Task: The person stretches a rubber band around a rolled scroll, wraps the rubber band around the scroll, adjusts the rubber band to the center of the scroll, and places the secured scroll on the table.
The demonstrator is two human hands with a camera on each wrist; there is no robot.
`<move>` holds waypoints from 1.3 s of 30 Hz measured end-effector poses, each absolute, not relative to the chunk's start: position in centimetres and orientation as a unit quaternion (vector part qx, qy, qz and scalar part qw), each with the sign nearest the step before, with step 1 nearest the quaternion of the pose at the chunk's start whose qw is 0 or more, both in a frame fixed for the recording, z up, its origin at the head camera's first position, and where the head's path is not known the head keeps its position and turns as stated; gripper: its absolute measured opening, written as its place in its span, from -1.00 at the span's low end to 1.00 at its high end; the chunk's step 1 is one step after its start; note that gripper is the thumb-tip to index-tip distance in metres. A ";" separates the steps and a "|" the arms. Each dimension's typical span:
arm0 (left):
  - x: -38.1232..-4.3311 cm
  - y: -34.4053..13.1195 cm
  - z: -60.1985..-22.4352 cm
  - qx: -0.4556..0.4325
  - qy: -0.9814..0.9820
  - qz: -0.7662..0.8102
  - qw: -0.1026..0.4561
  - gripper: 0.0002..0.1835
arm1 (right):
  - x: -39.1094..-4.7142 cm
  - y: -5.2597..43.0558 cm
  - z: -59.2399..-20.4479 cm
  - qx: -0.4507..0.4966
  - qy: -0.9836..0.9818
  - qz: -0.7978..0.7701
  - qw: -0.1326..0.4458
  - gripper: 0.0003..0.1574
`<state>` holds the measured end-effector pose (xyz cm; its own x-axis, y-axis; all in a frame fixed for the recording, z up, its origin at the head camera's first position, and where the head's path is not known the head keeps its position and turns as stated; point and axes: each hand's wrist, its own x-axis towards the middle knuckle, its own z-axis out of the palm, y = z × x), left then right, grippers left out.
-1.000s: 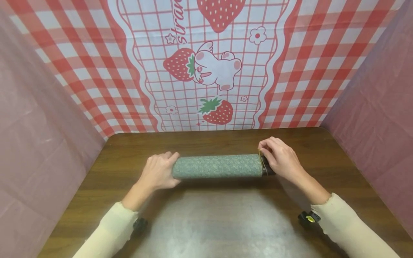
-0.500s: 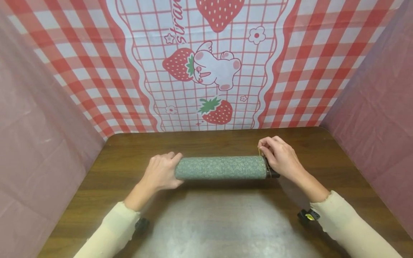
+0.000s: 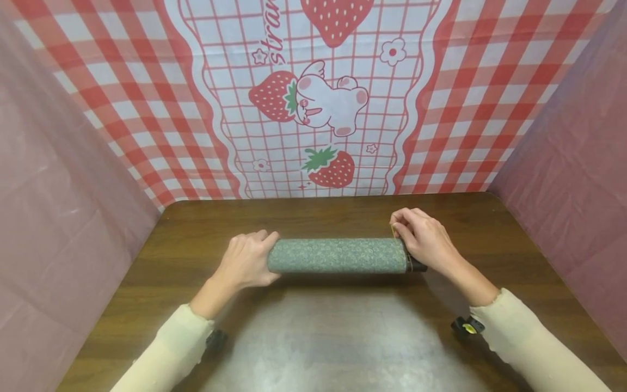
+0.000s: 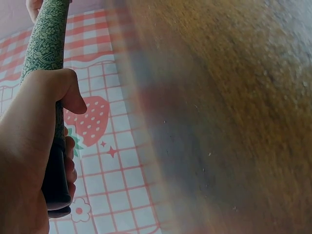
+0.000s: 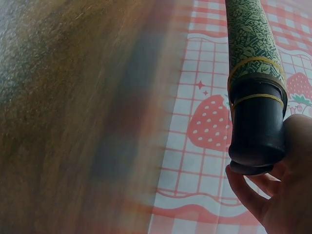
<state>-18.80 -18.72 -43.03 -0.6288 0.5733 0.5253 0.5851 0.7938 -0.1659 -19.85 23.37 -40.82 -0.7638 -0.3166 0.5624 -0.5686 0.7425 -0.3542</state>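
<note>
A rolled scroll (image 3: 338, 256), green with a leafy floral pattern, is held level over the table, with black knobs (image 5: 258, 126) at its ends. My left hand (image 3: 249, 260) grips its left end, thumb over the roll and fingers curled beneath, as the left wrist view shows. At the other end, my right hand (image 3: 423, 237) pinches a thin yellow rubber band (image 3: 393, 231) between thumb and fingertips, pulled up from the roll. In the right wrist view, the band (image 5: 258, 59) crosses the patterned roll near its edge, and another stretch crosses the black end.
The brown wooden table (image 3: 196, 218) lies under the hands, with a pale shine in its front middle. Behind it hangs a red-and-white checked cloth (image 3: 470, 109) printed with strawberries. Pink curtains (image 3: 59, 218) close off both sides.
The scroll has shifted slightly right, my left hand moving along with it. My right hand stays nearly in place, still pinching the band, and the scroll's right end reaches farther under it.
</note>
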 end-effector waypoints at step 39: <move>-18.6 -19.1 -43.1 -0.287 -0.913 0.000 0.291 -0.19 | -20.0 24.6 -38.8 0.239 -0.903 0.339 0.114 -0.94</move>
